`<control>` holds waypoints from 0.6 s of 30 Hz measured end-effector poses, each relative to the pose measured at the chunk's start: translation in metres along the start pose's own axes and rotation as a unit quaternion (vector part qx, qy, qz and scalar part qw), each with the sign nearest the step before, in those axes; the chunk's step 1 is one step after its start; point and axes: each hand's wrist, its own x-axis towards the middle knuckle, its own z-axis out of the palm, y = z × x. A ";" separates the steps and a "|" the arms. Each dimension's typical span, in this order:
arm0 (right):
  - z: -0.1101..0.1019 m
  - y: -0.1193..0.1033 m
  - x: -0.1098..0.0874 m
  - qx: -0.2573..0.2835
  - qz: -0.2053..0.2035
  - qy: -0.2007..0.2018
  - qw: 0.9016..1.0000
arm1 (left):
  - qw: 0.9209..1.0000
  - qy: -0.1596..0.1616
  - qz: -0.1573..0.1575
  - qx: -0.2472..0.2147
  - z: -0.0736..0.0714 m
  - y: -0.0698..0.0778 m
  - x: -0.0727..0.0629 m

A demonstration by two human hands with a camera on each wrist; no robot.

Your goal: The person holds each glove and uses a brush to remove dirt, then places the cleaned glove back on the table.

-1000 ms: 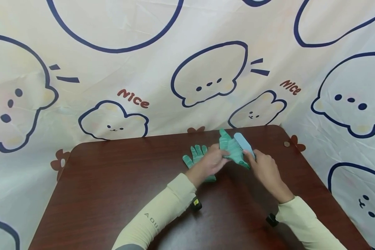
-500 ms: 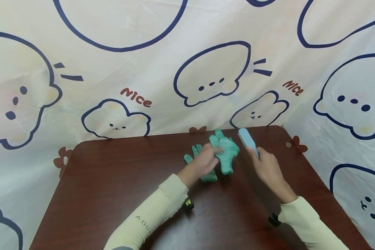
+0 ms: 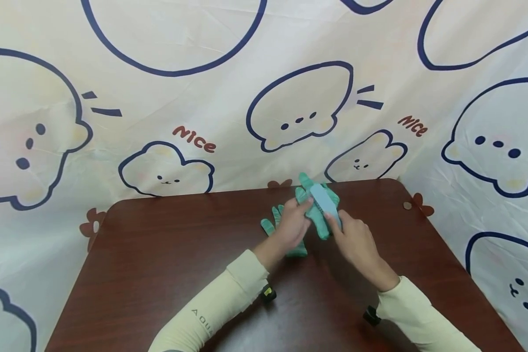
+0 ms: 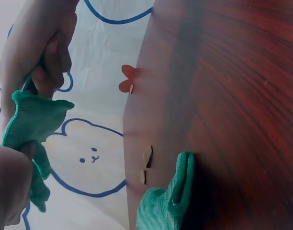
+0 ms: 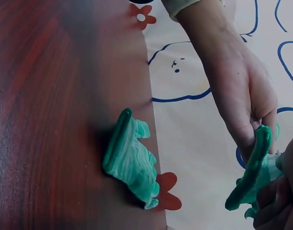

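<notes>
My left hand (image 3: 292, 226) pinches a green knitted glove (image 3: 319, 227) by its edge and holds it up above the table. In my right hand (image 3: 356, 242) is a light blue brush (image 3: 324, 198), gripped by the handle, its bristles lying against the held glove. The left wrist view shows the glove's cuff (image 4: 39, 117) hanging between the left hand (image 4: 10, 184) and the right hand (image 4: 36, 52); the brush is mostly hidden there. Below the left hand, a second green glove (image 3: 297, 249) lies on the table, partly covered by that hand in the head view.
The dark brown wooden table (image 3: 167, 254) reaches to a cloth backdrop (image 3: 229, 98) printed with cartoon outlines. A small beige round spot (image 3: 407, 206) is near the table's right back corner. Small brown flakes or marks (image 4: 147, 155) appear near the table edge in the left wrist view.
The held glove was turned between the earlier frames, its cuff swinging from the right to point downward. The brush lifted off to the right, then came back left onto the glove.
</notes>
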 end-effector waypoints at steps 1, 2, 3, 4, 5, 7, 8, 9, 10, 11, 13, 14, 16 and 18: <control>-0.001 0.001 0.001 -0.004 -0.003 0.002 1.000 | 1.000 0.010 0.001 0.014 0.001 0.000 0.000; -0.002 0.001 0.002 -0.010 -0.007 0.006 1.000 | 1.000 0.014 0.003 0.023 0.001 -0.001 0.001; -0.003 0.002 0.003 -0.015 -0.009 0.011 1.000 | 0.999 0.021 0.001 0.031 0.001 -0.001 0.001; -0.004 0.003 0.004 -0.022 -0.010 0.017 1.000 | 0.999 0.024 -0.001 0.034 0.002 -0.002 0.002; -0.005 0.005 0.005 -0.028 -0.010 0.023 0.999 | 0.999 0.026 -0.004 0.034 0.003 -0.002 0.003; -0.008 0.008 0.008 -0.039 -0.008 0.036 0.999 | 0.999 0.025 -0.009 0.031 0.004 -0.004 0.004; -0.009 0.009 0.009 -0.042 -0.004 0.041 0.998 | 0.999 0.022 -0.009 0.027 0.005 -0.004 0.004; -0.010 0.011 0.011 -0.042 -0.001 0.043 0.998 | 0.999 0.021 -0.010 0.023 0.006 -0.005 0.004; -0.011 0.013 0.012 -0.041 0.003 0.044 0.998 | 1.000 0.018 -0.008 0.018 0.007 -0.005 0.004; -0.012 0.015 0.014 -0.037 0.007 0.042 0.998 | 1.000 0.017 -0.009 0.013 0.008 -0.006 0.004; -0.013 0.019 0.017 -0.029 0.016 0.033 0.999 | 1.000 0.022 -0.014 0.007 0.009 -0.007 0.005; -0.014 0.020 0.018 -0.025 0.021 0.028 0.999 | 1.000 0.023 -0.017 0.005 0.010 -0.007 0.005; -0.015 0.024 0.021 -0.018 0.033 0.021 0.999 | 0.999 0.026 -0.024 0.001 0.010 -0.008 0.005; -0.017 0.027 0.023 -0.013 0.046 0.020 0.999 | 0.999 0.027 -0.023 0.004 0.010 -0.007 0.005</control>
